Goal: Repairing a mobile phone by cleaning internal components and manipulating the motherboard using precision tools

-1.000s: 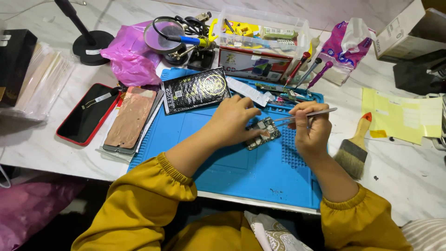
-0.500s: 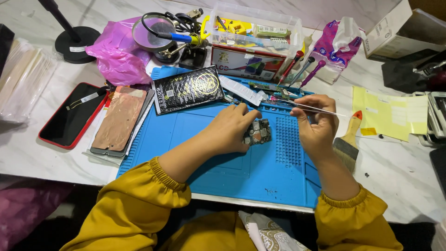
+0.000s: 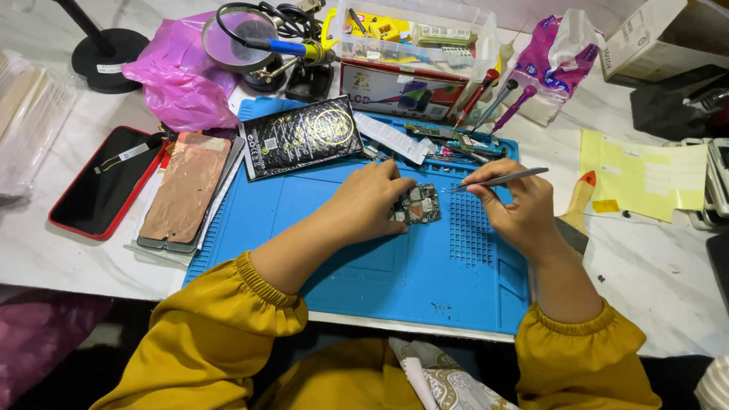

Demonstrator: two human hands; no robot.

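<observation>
A small circuit board (image 3: 420,203) lies on the blue work mat (image 3: 357,266). My left hand (image 3: 368,201) rests on the mat and pinches the board's left edge. To the right, my right hand (image 3: 516,205) grips metal tweezers (image 3: 497,179) held nearly level, with the pointed end aimed left just above the board's right corner. Both arms wear mustard-yellow sleeves.
A black battery (image 3: 300,138) lies at the mat's back left. A phone frame (image 3: 186,190) and a red-cased phone (image 3: 106,182) sit left of the mat. Behind are a magnifier (image 3: 239,38), a pink bag (image 3: 178,76), a parts box (image 3: 414,34) and screwdrivers (image 3: 493,102). A brush (image 3: 575,212) and yellow papers (image 3: 645,178) lie right.
The view has shifted slightly. My right hand brought the tweezers down and left, closer to the board. My left hand stays on the board.
</observation>
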